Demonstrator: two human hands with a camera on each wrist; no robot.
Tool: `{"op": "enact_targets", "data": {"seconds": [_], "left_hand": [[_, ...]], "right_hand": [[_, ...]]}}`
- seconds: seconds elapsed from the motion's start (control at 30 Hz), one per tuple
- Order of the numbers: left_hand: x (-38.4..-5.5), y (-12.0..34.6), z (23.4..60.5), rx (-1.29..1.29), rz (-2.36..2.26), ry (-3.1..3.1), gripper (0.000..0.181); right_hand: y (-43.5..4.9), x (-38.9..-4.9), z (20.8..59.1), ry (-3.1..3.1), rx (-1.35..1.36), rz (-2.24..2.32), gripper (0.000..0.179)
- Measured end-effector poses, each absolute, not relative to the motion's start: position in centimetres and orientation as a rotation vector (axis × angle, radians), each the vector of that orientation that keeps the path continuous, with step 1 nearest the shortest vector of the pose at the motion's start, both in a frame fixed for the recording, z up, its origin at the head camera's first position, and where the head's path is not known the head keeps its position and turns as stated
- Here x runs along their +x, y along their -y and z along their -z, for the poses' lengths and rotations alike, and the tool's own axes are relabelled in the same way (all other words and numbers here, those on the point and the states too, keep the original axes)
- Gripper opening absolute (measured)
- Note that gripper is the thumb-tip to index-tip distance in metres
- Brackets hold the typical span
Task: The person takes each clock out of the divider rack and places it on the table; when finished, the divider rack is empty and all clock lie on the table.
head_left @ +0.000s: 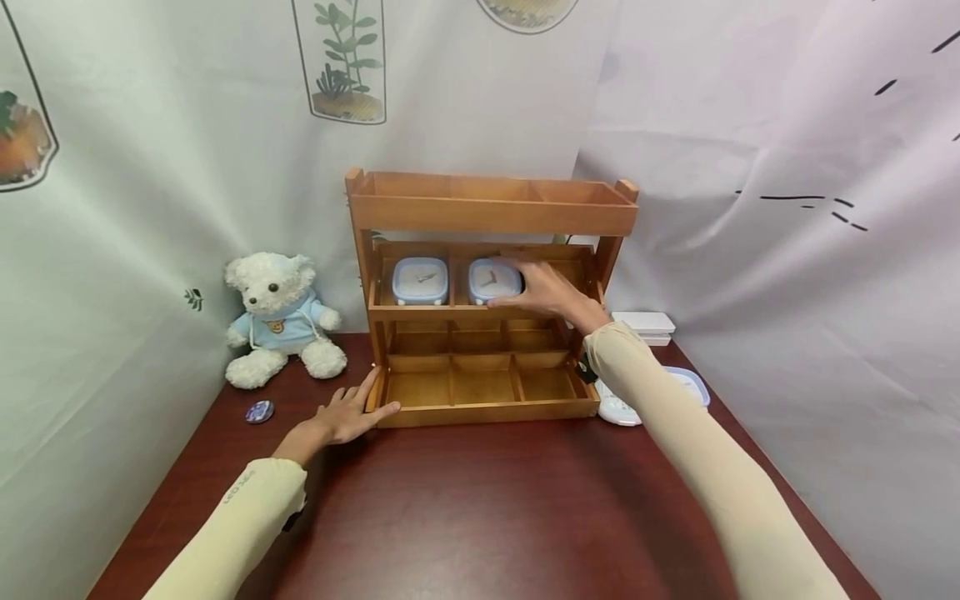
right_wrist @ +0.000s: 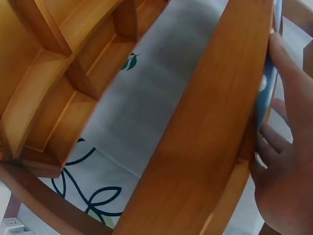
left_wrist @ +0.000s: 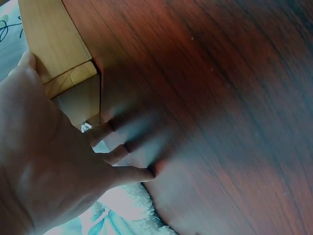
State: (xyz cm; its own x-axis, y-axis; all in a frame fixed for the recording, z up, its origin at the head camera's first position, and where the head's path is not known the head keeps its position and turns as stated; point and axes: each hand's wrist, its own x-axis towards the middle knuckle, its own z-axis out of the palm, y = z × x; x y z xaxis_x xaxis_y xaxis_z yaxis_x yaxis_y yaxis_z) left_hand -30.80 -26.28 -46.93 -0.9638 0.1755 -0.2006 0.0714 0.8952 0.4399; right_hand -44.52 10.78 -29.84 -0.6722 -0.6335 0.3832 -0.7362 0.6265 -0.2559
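From my end, the right grip (head_left: pixel 551 290) is pinching the near clock (head_left: pixel 491 277), thumb low at its front edge and fingers curled over the top; the clock stands upright in the middle compartment of the tray just under the top one on the wooden rack (head_left: pixel 495 216), with a second clock (head_left: pixel 420 282) in the compartment to its left. I judge it light, with a stiff shell, somewhat slippery along the smooth blue rim and fragile at the face; I'd take it by the top and bottom edges, off the dial, minding the little white feet and the front rail, which looks to crowd the thumb. The left grip (head_left: pixel 345 414) is spread at the rack's lower left corner, thumb against the wood, fingertips down on the counter (head_left: pixel 480 508); I cannot tell how hard it presses. The counter is dark red, grained and glossy, perhaps slick enough for the rack to slide; a white bear (head_left: pixel 277 321) sits at the left behind a small round purple thing (head_left: pixel 259 412); at the right lie a white box (head_left: pixel 643 323) and a blue-rimmed item (head_left: pixel 692 387) partly behind the sleeve (head_left: pixel 675 433); pale printed fabric (head_left: pixel 480 100) hangs creased all round.
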Motion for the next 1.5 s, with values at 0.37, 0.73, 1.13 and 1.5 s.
{"op": "enact_targets", "data": {"seconds": [0.37,0.73,1.13,1.5], "left_hand": [[-31.2,26.3,47.4,0.184,-0.638,-2.827,0.103],[-31.5,26.7,48.0,0.177,-0.657,-2.826,0.106],[-30.5,26.2,47.1,0.170,-0.625,-2.841,0.100],[-30.5,26.1,46.9,0.187,-0.657,-2.842,0.101]], "right_hand": [[-11.2,-44.6,30.6,2.599,1.124,-0.523,0.078],[-10.4,-44.6,29.3,2.539,1.137,-0.693,0.075],[-11.1,-44.3,29.1,2.621,1.120,-0.500,0.067],[-10.2,-45.0,29.8,2.604,1.154,-0.285,0.076]]}}
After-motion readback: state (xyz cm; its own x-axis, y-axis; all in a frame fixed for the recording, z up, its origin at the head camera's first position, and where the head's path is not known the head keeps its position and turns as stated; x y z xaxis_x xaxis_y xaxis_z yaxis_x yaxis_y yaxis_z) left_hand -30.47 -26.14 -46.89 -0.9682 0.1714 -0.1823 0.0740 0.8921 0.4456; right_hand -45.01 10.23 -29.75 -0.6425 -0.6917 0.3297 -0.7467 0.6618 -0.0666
